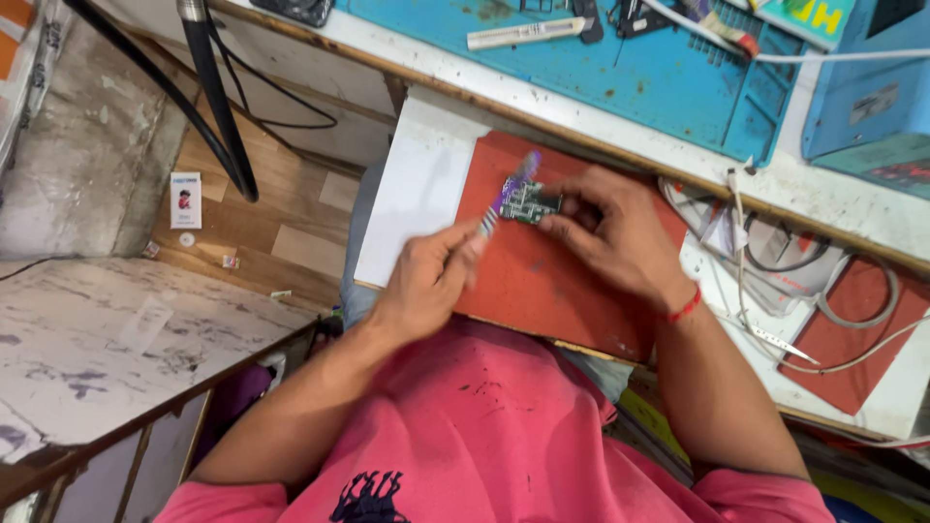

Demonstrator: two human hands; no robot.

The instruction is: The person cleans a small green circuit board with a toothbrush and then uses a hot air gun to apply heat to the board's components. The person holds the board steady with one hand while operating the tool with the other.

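A small green circuit board (529, 202) lies on a red mat (542, 281) that rests on a pull-out white board. My right hand (612, 230) pinches the circuit board at its right edge with thumb and fingers. My left hand (432, 274) grips a purple toothbrush (510, 189), whose head rests against the circuit board's left side. A red thread band circles my right wrist.
A blue work mat (620, 73) with tools covers the bench behind. White cables (775, 291) and tweezers (775, 341) lie to the right, by a second red mat (852, 329). A blue box (862, 87) stands at the top right. A black stand pole (218, 97) rises at the left.
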